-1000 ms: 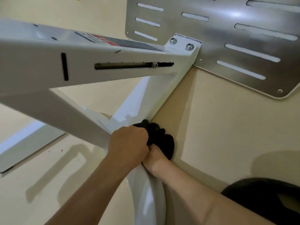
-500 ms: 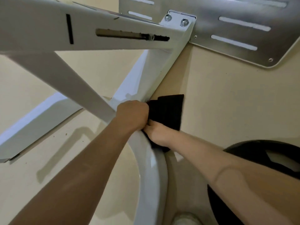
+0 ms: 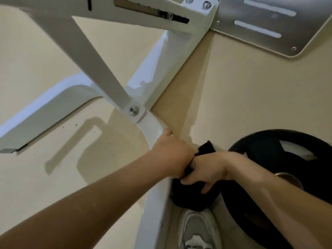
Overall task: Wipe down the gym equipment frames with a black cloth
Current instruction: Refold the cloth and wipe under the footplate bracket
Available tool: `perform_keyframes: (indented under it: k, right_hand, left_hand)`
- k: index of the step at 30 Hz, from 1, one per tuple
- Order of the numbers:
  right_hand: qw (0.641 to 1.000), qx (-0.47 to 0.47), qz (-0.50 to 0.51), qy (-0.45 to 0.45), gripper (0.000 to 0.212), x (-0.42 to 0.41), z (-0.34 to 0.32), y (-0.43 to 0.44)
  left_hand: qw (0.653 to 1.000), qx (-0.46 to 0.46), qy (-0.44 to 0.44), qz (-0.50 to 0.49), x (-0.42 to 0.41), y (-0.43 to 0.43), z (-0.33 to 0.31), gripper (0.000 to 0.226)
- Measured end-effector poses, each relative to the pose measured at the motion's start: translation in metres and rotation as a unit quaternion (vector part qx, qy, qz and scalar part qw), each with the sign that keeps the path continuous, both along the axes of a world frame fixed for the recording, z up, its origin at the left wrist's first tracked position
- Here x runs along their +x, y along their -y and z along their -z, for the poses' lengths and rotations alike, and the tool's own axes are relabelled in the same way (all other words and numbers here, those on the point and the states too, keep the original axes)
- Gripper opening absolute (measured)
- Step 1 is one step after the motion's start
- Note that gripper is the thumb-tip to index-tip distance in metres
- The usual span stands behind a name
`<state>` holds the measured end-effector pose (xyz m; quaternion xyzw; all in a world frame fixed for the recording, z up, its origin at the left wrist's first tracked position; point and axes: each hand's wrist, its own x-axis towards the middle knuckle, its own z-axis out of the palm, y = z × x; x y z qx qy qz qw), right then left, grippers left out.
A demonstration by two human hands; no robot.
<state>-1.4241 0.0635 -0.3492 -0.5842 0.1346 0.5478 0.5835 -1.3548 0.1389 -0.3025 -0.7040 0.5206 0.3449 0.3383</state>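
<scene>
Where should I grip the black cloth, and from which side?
Probably the bunched lower mass of the black cloth, from the right: it hangs free beside the white frame, where the right hand grips it. The upper corner is thin and loose.

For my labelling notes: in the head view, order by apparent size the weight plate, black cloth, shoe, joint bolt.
1. weight plate
2. black cloth and shoe, alike, both partly hidden
3. joint bolt

The beige floor [image 3: 251,90] carries the white frame [image 3: 45,112], a black weight plate [image 3: 269,146] and a shoe [image 3: 197,229].
</scene>
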Motion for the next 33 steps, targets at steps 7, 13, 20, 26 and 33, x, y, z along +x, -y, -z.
perform_keyframes:
  k: [7, 13, 20, 26, 33]
  right_hand:
    - [0.961, -0.115, 0.127, 0.218, 0.055, 0.026, -0.006, 0.015]
    - [0.953, -0.172, 0.01, 0.248, 0.065, 0.038, -0.029, -0.005]
    - [0.994, -0.056, 0.046, 0.08, 0.031, 0.021, -0.032, 0.016]
    - [0.928, -0.066, 0.358, 0.074, 0.027, 0.009, -0.019, -0.017]
    - [0.942, -0.104, 0.282, 0.146, 0.057, -0.018, -0.035, -0.051]
  left_hand:
    - [0.964, -0.153, 0.202, -0.08, 0.08, 0.007, -0.013, 0.015]
    - [0.938, -0.306, 0.156, -0.04, 0.051, -0.065, -0.001, 0.045]
    - [0.907, -0.381, 0.088, -0.158, -0.051, -0.097, 0.006, 0.052]
    - [0.869, -0.4, 0.184, -0.225, 0.009, -0.058, 0.022, 0.045]
    - [0.89, -0.372, 0.124, -0.234, -0.044, -0.091, 0.019, 0.061]
